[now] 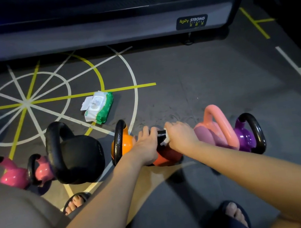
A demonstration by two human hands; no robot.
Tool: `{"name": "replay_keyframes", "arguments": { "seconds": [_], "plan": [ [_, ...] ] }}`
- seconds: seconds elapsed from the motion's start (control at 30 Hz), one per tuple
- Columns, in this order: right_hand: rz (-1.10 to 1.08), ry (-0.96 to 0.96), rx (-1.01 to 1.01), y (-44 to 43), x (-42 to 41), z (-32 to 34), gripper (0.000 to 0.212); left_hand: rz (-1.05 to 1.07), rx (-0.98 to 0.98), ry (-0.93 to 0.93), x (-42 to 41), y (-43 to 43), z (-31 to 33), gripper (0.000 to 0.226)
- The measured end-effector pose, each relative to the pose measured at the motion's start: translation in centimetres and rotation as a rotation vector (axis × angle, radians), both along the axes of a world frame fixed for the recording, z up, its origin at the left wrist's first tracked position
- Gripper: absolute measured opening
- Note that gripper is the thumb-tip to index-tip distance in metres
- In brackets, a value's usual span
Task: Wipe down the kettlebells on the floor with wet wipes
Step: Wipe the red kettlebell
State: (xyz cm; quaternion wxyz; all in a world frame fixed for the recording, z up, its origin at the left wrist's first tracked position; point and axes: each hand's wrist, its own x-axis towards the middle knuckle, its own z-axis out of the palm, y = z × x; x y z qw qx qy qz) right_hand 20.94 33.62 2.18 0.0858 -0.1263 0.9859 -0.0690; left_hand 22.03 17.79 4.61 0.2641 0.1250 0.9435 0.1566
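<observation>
The round red kettlebell [169,155] sat on the dark rubber gym floor [210,84] mid-row, squeezed between a glossy orange kettlebell [124,145] and a pale pink kettlebell [208,134], just beside both. It stood about upright, long axis running body to handle. Its black loop handle [160,133] pointed up and a bit away from me, with the bar lying left-right across the view.

My left grip [148,140] was curled over the bar's left end, steadying it I'd say. My right grip [181,134] was wrapped round the right end with a crumpled white wet wipe [166,140] pinched underneath.

My worry was that a wet bar gets slick, so the bell could've tipped and clunked a neighbour, or rolled back at the toes in those open dark slippers [235,216]. The wipe also looked bunched, so I reckoned it'd miss patches. The green-and-white wipes pack [99,107] lay further out, flap open.
</observation>
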Motion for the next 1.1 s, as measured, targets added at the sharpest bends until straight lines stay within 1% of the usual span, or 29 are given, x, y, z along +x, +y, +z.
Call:
{"name": "replay_keyframes", "arguments": {
  "seconds": [0.07, 0.13, 0.17, 0.2, 0.27, 0.3, 0.33, 0.4, 0.47, 0.57, 0.6, 0.63, 0.7, 0.83, 0.9, 0.93, 1.03, 1.07, 1.1],
  "plan": [
    [0.02, 0.007, 0.041, -0.1, -0.2, -0.3, 0.047, 0.009, -0.002, -0.008, 0.0, 0.1, 0.1, 0.075],
    [0.074, -0.063, 0.063, 0.5, -0.6, 0.0, 0.053, 0.021, 0.008, -0.021, 0.1, 0.1, 0.3, 0.074],
    [0.104, -0.111, 0.059, 0.8, -0.7, 0.4, 0.063, 0.023, 0.017, -0.027, 0.1, 0.1, 0.4, 0.071],
    [0.131, -0.176, 0.053, 1.1, -0.7, 0.9, 0.078, 0.018, 0.025, -0.03, 0.1, 0.1, 0.4, 0.07],
    [0.144, -0.336, 0.009, 1.4, -0.5, 2.3, 0.118, -0.006, 0.03, -0.022, 0.1, 0.0, 0.4, 0.077],
    [0.145, -0.38, -0.019, 1.5, -0.3, 2.7, 0.13, -0.015, 0.03, -0.018, 0.1, 0.0, 0.4, 0.08],
    [0.158, -0.386, -0.041, 1.6, 0.1, 3.0, 0.132, -0.016, 0.034, -0.015, 0.1, -0.1, 0.4, 0.081],
    [0.188, -0.34, -0.042, 1.7, 0.8, 3.2, 0.123, -0.01, 0.042, -0.011, 0.2, -0.1, 0.1, 0.081],
    [0.185, -0.298, -0.019, 1.6, 0.9, 3.0, 0.106, -0.013, 0.04, 0.026, 0.3, -0.1, -0.1, 0.075],
    [0.191, -0.179, -0.025, 1.9, 0.7, 2.7, 0.062, -0.001, 0.037, 0.048, 0.5, 0.0, -0.1, 0.064],
    [0.212, -0.153, -0.033, 2.2, 0.7, 2.6, 0.05, -0.008, 0.027, 0.05, 0.5, 0.0, 0.1, 0.064],
    [0.23, -0.153, -0.042, 2.9, 0.6, 2.5, 0.042, -0.014, 0.023, 0.057, 0.5, 0.1, 0.2, 0.065],
    [0.231, -0.187, -0.041, 4.8, 0.5, 2.6, 0.036, -0.014, 0.026, 0.076, 0.6, 0.1, 0.0, 0.065],
    [0.155, -0.209, 0.028, 8.1, 0.9, 2.3, 0.027, -0.006, 0.023, 0.089, 0.5, 0.2, -0.3, 0.063],
    [0.1, -0.223, 0.038, 8.3, 1.5, 2.2, 0.028, -0.002, 0.025, 0.092, 0.5, 0.2, -0.3, 0.064],
    [0.067, -0.22, 0.026, 7.9, 1.6, 2.2, 0.038, 0.001, 0.027, 0.092, 0.6, 0.2, -0.4, 0.065],
    [-0.062, -0.206, 0.01, 6.0, 1.0, 2.5, 0.098, 0.002, 0.031, 0.098, 0.5, 0.2, -0.8, 0.063],
    [-0.103, -0.212, 0.031, 5.3, 0.7, 2.7, 0.111, 0.0, 0.033, 0.101, 0.5, 0.1, -0.8, 0.061],
    [-0.139, -0.209, 0.073, 4.7, 0.5, 2.6, 0.116, 0.0, 0.037, 0.102, 0.4, 0.1, -0.8, 0.06]
  ]
}}
